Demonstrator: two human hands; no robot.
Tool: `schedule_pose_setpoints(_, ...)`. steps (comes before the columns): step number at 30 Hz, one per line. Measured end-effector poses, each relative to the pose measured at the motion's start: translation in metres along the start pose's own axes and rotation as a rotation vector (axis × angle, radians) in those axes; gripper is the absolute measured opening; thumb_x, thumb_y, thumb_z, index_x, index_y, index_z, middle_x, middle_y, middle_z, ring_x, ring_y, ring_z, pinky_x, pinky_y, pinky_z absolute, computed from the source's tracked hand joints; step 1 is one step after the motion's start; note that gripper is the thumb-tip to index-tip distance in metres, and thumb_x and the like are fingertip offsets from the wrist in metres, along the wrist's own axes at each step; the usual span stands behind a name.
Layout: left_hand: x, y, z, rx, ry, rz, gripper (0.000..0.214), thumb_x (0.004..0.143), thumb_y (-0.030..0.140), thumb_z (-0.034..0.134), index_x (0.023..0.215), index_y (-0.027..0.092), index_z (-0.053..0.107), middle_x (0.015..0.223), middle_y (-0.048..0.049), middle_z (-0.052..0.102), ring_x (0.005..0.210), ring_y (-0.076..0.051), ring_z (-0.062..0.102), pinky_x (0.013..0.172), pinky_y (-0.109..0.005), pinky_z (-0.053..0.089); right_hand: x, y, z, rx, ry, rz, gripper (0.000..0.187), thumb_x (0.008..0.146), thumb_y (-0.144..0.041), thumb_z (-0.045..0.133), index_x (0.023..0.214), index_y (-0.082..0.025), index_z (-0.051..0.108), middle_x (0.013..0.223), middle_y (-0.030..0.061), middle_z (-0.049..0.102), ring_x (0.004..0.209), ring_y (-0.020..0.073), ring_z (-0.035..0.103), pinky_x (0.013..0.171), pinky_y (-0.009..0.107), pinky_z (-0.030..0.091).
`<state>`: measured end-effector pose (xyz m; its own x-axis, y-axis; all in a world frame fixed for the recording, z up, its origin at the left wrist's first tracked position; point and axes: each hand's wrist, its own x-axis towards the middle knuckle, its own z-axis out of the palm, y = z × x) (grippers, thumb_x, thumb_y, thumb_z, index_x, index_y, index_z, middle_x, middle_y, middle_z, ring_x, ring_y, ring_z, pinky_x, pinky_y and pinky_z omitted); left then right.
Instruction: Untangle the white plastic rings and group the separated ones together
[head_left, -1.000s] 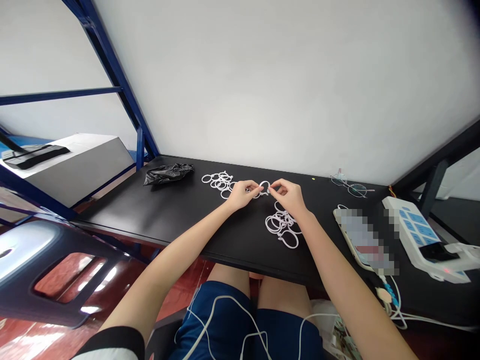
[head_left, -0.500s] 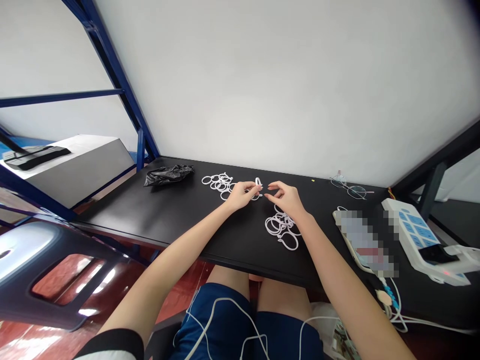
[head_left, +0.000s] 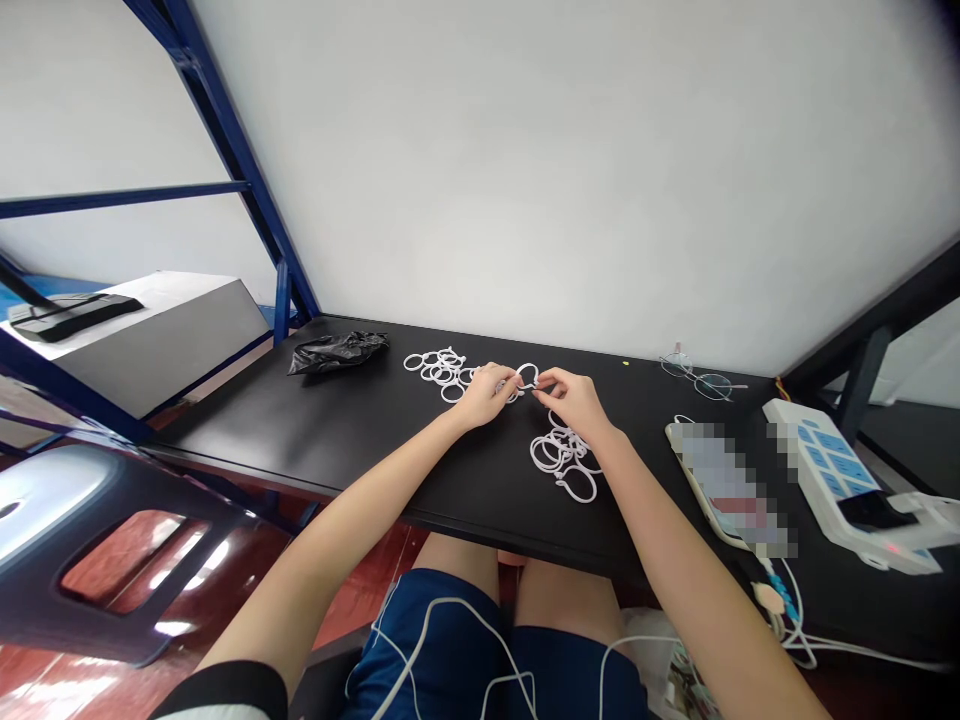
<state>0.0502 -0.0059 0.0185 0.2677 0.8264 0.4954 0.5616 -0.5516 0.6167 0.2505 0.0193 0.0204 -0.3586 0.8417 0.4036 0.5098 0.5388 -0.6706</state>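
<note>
My left hand (head_left: 489, 393) and my right hand (head_left: 574, 398) meet over the middle of the black table (head_left: 360, 430). Both pinch one small white plastic ring (head_left: 528, 376) between thumb and fingers, the left at its left side, the right at its right side. A pile of loose white rings (head_left: 437, 364) lies just left of my left hand. A second, tangled heap of white rings (head_left: 564, 455) sits on the table under my right wrist.
A crumpled black plastic bag (head_left: 337, 349) lies at the table's back left. Thin-framed glasses (head_left: 701, 374), a blurred phone (head_left: 724, 480) and a white power strip (head_left: 847, 480) with cables occupy the right side. A blue metal rack (head_left: 247, 190) and a grey stool (head_left: 90, 540) stand to the left.
Half a second ago my right hand had let go, its fingers apart, with the ring held upright in my left hand alone. Now my right hand pinches the ring again.
</note>
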Motion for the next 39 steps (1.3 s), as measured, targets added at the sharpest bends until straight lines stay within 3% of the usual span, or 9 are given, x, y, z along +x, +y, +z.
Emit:
schedule_pose_setpoints(8, -0.001, 0.001, 0.000, -0.040, 0.008, -0.008, 0.029, 0.096, 0.030, 0.041, 0.085, 0.019, 0.066, 0.085, -0.0043, 0.070, 0.094, -0.021, 0.056, 0.091, -0.037, 0.044, -0.001, -0.004, 0.000, -0.012, 0.013, 0.003, 0.012, 0.075, -0.027, 0.066, 0.085, -0.020, 0.068, 0.083, 0.0040, 0.074, 0.057, 0.0149, 0.063, 0.058, 0.028, 0.047)
schedule_pose_setpoints(16, -0.001, 0.001, 0.001, 0.057, 0.028, 0.035, 0.030, 0.096, 0.034, 0.045, 0.082, 0.020, 0.067, 0.083, -0.0044, 0.068, 0.091, -0.020, 0.056, 0.090, -0.037, 0.042, -0.001, -0.005, -0.001, -0.072, 0.019, -0.027, 0.013, 0.079, -0.029, 0.062, 0.079, -0.018, 0.070, 0.058, 0.0012, 0.066, 0.051, 0.0158, 0.059, 0.057, 0.029, 0.046)
schedule_pose_setpoints(20, -0.003, -0.001, 0.003, 0.173, 0.068, 0.062, 0.024, 0.093, 0.037, 0.051, 0.101, 0.019, 0.065, 0.090, -0.0053, 0.066, 0.091, -0.021, 0.055, 0.092, -0.039, 0.040, -0.001, -0.007, -0.002, -0.065, 0.009, -0.025, 0.014, 0.079, -0.029, 0.061, 0.082, -0.018, 0.071, 0.060, 0.0021, 0.067, 0.052, 0.0164, 0.060, 0.057, 0.029, 0.047)
schedule_pose_setpoints(23, -0.005, -0.002, 0.002, 0.246, 0.074, 0.128, 0.040, 0.088, 0.041, 0.060, 0.121, 0.020, 0.057, 0.102, -0.0068, 0.063, 0.098, -0.022, 0.054, 0.097, -0.041, 0.037, -0.002, -0.007, -0.001, -0.060, -0.020, -0.022, 0.015, 0.079, -0.028, 0.061, 0.082, -0.018, 0.071, 0.060, 0.0019, 0.067, 0.053, 0.0166, 0.061, 0.057, 0.029, 0.047)
schedule_pose_setpoints(26, -0.005, -0.003, 0.000, 0.275, 0.030, 0.192, 0.045, 0.085, 0.042, 0.064, 0.123, 0.021, 0.056, 0.109, -0.0076, 0.062, 0.103, -0.023, 0.054, 0.101, -0.042, 0.035, -0.002, -0.008, -0.001, -0.059, -0.035, -0.036, 0.014, 0.078, -0.028, 0.062, 0.081, -0.019, 0.072, 0.061, 0.0016, 0.067, 0.054, 0.0164, 0.061, 0.056, 0.028, 0.047)
schedule_pose_setpoints(32, -0.003, -0.006, -0.004, 0.342, -0.010, 0.191, 0.039, 0.080, 0.042, 0.069, 0.112, 0.022, 0.063, 0.109, -0.0083, 0.063, 0.104, -0.025, 0.053, 0.103, -0.047, 0.032, -0.001, -0.011, -0.002, 0.093, -0.036, 0.030, 0.016, 0.074, -0.033, 0.068, 0.079, -0.019, 0.073, 0.062, 0.0028, 0.069, 0.058, 0.0184, 0.064, 0.056, 0.029, 0.050)
schedule_pose_setpoints(39, -0.003, -0.006, -0.005, 0.378, -0.042, 0.195, 0.037, 0.086, 0.037, 0.064, 0.119, 0.022, 0.060, 0.109, -0.0075, 0.064, 0.104, -0.024, 0.054, 0.106, -0.047, 0.029, 0.000, -0.011, -0.004, 0.254, -0.070, 0.103, 0.025, 0.068, -0.040, 0.076, 0.079, -0.018, 0.075, 0.061, 0.0042, 0.069, 0.058, 0.0195, 0.064, 0.055, 0.030, 0.051)
